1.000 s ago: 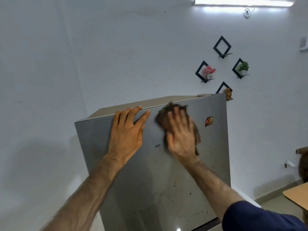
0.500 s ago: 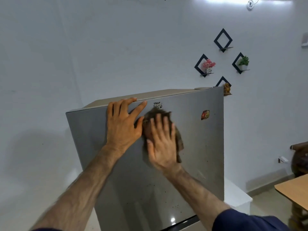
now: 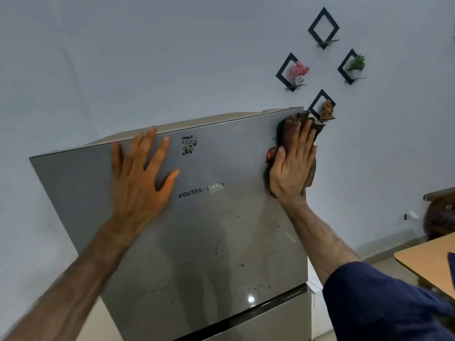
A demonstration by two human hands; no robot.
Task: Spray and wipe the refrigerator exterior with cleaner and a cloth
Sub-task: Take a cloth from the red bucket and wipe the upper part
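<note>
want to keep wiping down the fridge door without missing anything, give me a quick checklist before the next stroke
1. Cloth flat under the right hand: ok, pressed at the door's upper right corner.
2. Left hand bracing the refrigerator door: ok, palm flat.
3. Dark specks on the lower door wiped: not ok, they are there.
4. Patchy mark near the top edge cleared: not ok.
5. Red sticker safe from the cloth: cannot tell, partly covered.
6. Spray cleaner within reach: cannot tell, not in view.
</note>
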